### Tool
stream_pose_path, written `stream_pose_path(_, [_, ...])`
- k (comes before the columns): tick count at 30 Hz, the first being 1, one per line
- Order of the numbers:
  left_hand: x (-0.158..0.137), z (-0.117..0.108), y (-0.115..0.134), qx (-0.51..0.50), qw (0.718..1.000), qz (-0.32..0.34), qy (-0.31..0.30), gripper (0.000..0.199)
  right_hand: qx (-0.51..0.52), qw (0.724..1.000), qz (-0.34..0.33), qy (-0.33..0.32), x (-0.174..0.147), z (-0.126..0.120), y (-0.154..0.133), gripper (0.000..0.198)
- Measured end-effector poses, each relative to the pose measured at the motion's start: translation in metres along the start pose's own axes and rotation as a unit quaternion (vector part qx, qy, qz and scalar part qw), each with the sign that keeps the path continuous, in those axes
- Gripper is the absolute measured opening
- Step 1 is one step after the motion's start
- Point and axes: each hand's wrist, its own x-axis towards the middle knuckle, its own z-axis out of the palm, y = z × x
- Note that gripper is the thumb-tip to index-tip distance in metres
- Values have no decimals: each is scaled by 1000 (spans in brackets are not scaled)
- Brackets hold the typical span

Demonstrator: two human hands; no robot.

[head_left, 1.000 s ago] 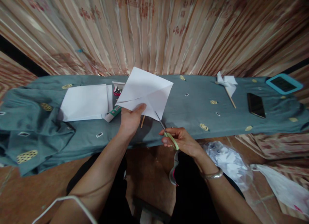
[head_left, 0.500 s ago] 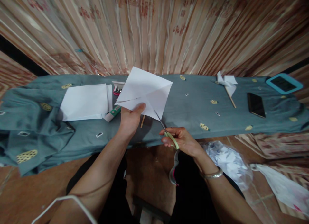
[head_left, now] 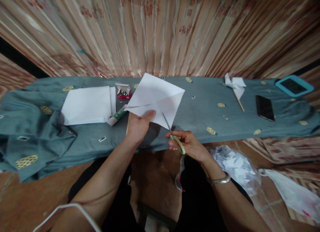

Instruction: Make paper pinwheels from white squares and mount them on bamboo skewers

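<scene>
A square sheet of white paper (head_left: 160, 92), turned cornerwise, is pinched in my left hand (head_left: 140, 125), thumb on top and fingers hidden beneath. One slit runs into the sheet from its left corner, and crease lines show on it. My right hand (head_left: 188, 142) holds scissors (head_left: 176, 141) with pale green handles. Their blades lie at the paper's near corner, pointing toward its middle. Left of the sheet are a green and white glue box (head_left: 117, 115) and a small red box (head_left: 123, 91) of metal pins. Part of a thin wooden stick (head_left: 128, 123) shows beside my left hand.
A stack of white paper (head_left: 86, 105) lies on the cloth-covered table (head_left: 200, 109). To the right are a paper pinwheel (head_left: 236, 87) on a stick, a black phone (head_left: 265, 108) and a blue-framed tablet (head_left: 294, 86). A clear bag of paper scraps (head_left: 235, 167) is on the floor.
My left hand and the paper have shifted right and slightly nearer, so the scissors' blades sit further along the sheet. The red box has come into fuller view. My right hand has barely moved.
</scene>
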Motion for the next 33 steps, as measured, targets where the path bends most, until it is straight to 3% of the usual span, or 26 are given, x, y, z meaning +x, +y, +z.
stream_pose_path(7, [0,0,1,-16,999,26,-22,53,8,1000,0,0,1,1,1,49])
stream_pose_path(33, [-2,2,4,0,1000,-1,-15,55,22,1000,13,15,2,1,2,46])
